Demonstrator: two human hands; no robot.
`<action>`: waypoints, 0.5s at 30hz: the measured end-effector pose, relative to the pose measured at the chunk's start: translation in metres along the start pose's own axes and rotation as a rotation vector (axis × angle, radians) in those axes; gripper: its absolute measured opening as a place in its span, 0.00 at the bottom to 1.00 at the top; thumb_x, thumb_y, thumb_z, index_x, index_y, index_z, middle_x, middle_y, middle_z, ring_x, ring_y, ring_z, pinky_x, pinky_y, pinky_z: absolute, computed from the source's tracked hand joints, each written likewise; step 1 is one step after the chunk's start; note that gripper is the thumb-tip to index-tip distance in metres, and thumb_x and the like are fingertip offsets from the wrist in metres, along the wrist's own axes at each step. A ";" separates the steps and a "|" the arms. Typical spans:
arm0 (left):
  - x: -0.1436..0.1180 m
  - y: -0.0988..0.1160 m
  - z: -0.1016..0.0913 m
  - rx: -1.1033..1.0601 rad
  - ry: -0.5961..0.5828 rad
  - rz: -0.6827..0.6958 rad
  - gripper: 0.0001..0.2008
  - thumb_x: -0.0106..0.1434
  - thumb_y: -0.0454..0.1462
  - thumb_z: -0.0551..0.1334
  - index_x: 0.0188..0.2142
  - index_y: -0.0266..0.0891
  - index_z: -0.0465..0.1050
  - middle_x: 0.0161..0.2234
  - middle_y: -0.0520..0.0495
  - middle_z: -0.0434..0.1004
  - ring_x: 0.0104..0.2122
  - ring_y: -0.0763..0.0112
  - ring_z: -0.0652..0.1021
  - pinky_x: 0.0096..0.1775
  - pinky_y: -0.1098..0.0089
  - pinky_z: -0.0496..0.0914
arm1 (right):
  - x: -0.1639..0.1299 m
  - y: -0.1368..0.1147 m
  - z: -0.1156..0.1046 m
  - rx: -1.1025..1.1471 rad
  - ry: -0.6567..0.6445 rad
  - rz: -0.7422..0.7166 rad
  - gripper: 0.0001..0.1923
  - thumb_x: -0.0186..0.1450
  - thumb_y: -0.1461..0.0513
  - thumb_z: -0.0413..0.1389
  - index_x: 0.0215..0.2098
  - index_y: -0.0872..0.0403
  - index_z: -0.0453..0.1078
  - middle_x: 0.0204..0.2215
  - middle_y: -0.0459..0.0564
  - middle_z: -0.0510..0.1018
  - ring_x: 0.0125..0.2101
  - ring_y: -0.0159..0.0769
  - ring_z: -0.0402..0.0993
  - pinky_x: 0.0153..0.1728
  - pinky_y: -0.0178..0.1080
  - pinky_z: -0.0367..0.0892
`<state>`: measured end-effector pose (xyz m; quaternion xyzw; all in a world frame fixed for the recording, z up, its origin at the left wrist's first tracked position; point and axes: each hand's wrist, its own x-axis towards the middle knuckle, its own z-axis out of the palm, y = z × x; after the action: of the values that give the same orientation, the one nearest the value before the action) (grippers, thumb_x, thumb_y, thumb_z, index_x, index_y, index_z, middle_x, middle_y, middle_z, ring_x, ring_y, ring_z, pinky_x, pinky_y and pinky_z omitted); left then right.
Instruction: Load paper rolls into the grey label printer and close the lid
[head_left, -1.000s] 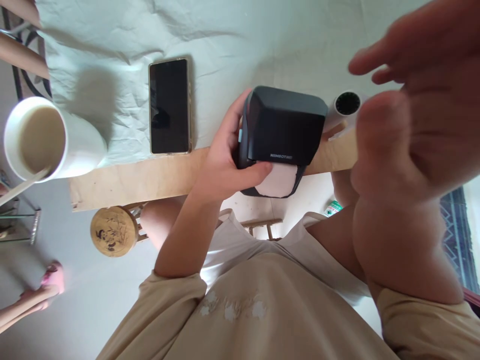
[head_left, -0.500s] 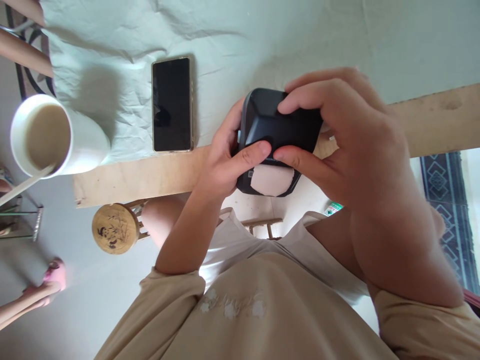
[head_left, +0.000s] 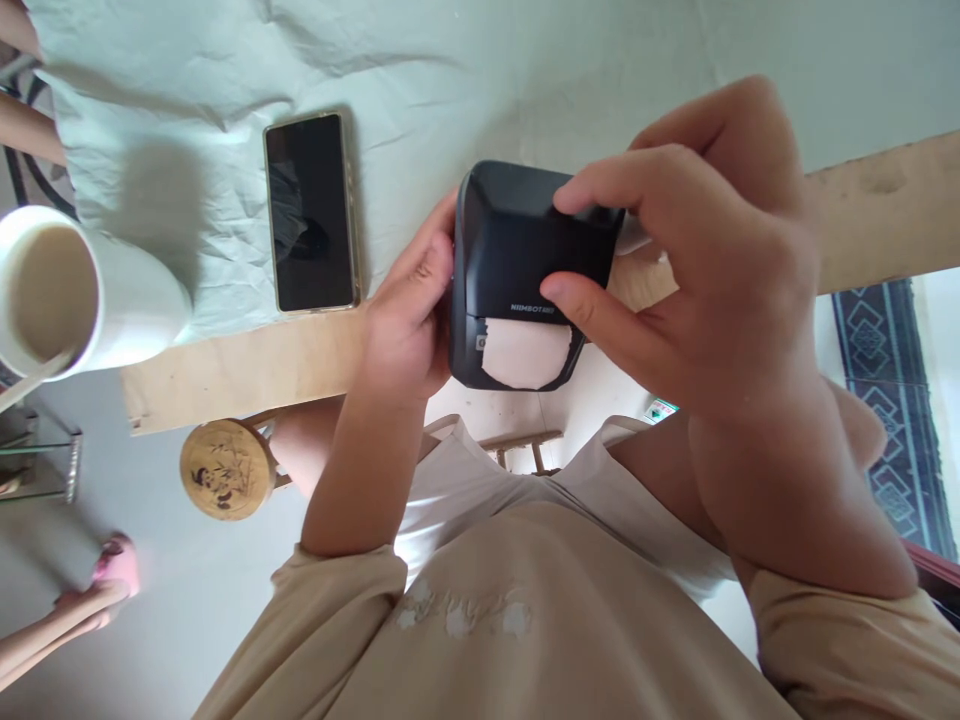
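Note:
A black label printer [head_left: 525,240] marked NIIMBOT is held up in front of me, over the table's near edge. A white label strip [head_left: 526,352] sticks out of its lower front. My left hand [head_left: 411,305] grips the printer along its left side, the thumb lying against that side and the other fingers partly hidden behind. From the right, my right hand [head_left: 697,250] curls over the printer, its index fingertip and thumb tip on the black lid. The remaining right fingers are bent behind and mostly out of sight.
A phone [head_left: 311,212] with a dark screen lies on the pale green tablecloth [head_left: 420,100]. At far left stands a white cup [head_left: 139,295] of milky drink with a spoon handle [head_left: 34,385]. Below are a round wooden stool [head_left: 227,470] and another person's leg [head_left: 67,615].
My left thumb has slid off the printer's front to its left side, baring the brand lettering. The printer appears slightly further left, as the view shifts too. My right fingertips stay on the lid.

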<state>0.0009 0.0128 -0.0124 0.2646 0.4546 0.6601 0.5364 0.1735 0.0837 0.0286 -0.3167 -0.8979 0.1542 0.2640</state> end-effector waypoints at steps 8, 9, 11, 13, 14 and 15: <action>-0.001 0.003 0.004 0.011 0.054 0.084 0.10 0.69 0.35 0.55 0.36 0.36 0.74 0.27 0.50 0.73 0.47 0.68 0.77 0.56 0.69 0.68 | 0.000 -0.003 -0.005 -0.017 -0.066 -0.035 0.23 0.61 0.49 0.60 0.53 0.43 0.66 0.51 0.51 0.66 0.52 0.46 0.66 0.46 0.51 0.69; 0.000 0.003 0.002 0.017 0.038 0.074 0.10 0.69 0.36 0.55 0.37 0.36 0.75 0.28 0.49 0.74 0.51 0.66 0.76 0.57 0.67 0.67 | 0.000 -0.002 -0.005 -0.026 -0.071 -0.048 0.23 0.61 0.50 0.60 0.53 0.44 0.66 0.51 0.51 0.66 0.52 0.46 0.66 0.46 0.51 0.69; 0.002 0.001 -0.001 0.015 0.022 0.061 0.09 0.68 0.37 0.56 0.39 0.38 0.75 0.32 0.48 0.77 0.57 0.62 0.73 0.61 0.65 0.66 | 0.002 -0.001 -0.006 -0.046 -0.073 -0.074 0.22 0.62 0.50 0.60 0.53 0.45 0.67 0.51 0.52 0.66 0.51 0.45 0.66 0.47 0.53 0.69; 0.002 0.000 -0.003 -0.019 0.007 0.076 0.10 0.68 0.40 0.57 0.39 0.39 0.76 0.37 0.48 0.79 0.62 0.61 0.68 0.63 0.64 0.64 | 0.003 -0.003 -0.009 -0.022 -0.044 -0.069 0.20 0.63 0.49 0.58 0.51 0.46 0.68 0.48 0.52 0.67 0.49 0.40 0.67 0.48 0.51 0.70; 0.002 -0.001 -0.003 -0.041 0.003 0.099 0.12 0.68 0.42 0.57 0.39 0.39 0.76 0.40 0.49 0.80 0.64 0.61 0.66 0.65 0.64 0.63 | 0.003 -0.004 -0.010 0.031 -0.039 -0.043 0.18 0.63 0.49 0.57 0.49 0.45 0.70 0.44 0.52 0.68 0.47 0.37 0.67 0.49 0.48 0.70; 0.001 -0.001 -0.003 -0.057 -0.012 0.114 0.13 0.69 0.43 0.56 0.40 0.39 0.76 0.43 0.49 0.80 0.66 0.62 0.63 0.66 0.64 0.62 | 0.004 -0.005 -0.012 0.130 -0.048 0.023 0.16 0.64 0.49 0.57 0.47 0.44 0.71 0.39 0.51 0.69 0.45 0.34 0.68 0.49 0.45 0.71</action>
<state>-0.0011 0.0130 -0.0150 0.2785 0.4168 0.7005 0.5079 0.1754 0.0835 0.0424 -0.3053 -0.8885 0.2226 0.2606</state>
